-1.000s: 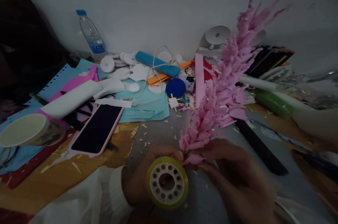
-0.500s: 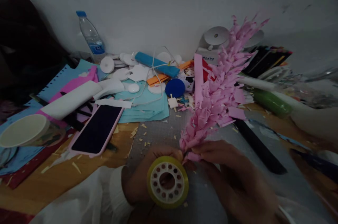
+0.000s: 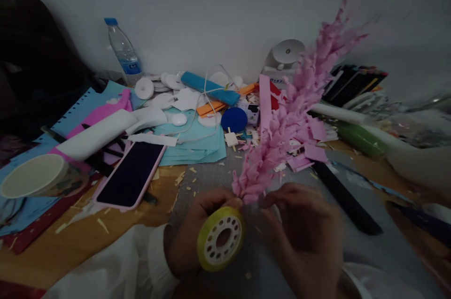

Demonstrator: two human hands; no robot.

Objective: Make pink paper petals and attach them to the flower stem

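A single head-worn camera looks forward and down over the tabletop (image 3: 77, 242), its line of sight running from the wearer's side toward the wall (image 3: 204, 12) that fills the top of the view. The left hand (image 3: 197, 224) and right hand (image 3: 306, 231), with a roll of tape (image 3: 203, 242), are close to the lens, low in the frame. A bottle (image 3: 124, 50) stands farther off, before the wall; a cup (image 3: 38, 176) borders the left edge.
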